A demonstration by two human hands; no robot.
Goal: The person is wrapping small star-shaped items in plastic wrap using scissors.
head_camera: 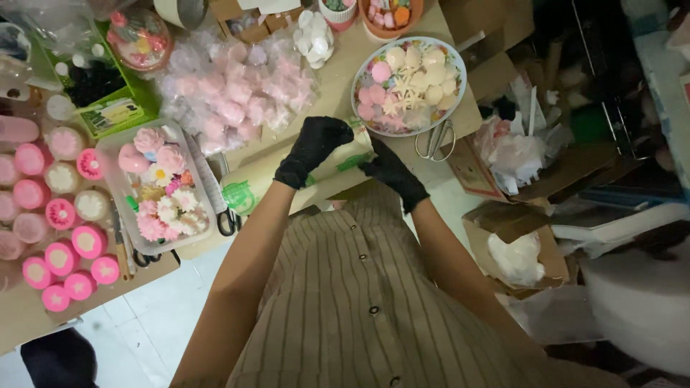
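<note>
Both my hands wear black gloves. My left hand point(314, 149) is clasped over a long roll of clear wrap with green print point(248, 191) that lies along the near edge of the cardboard table top point(338, 80). My right hand point(392, 172) grips the same roll from below at its right end. Just beyond the hands sits a round bowl point(456, 66) filled with pink and cream soap shapes and stars.
A clear tray of flower-shaped soaps point(108, 147) lies left, beside several pink and white round cups point(61, 214). A heap of wrapped pink pieces point(230, 93) sits behind. Scissors point(433, 142) lie by the bowl. Open cardboard boxes point(514, 248) crowd the right.
</note>
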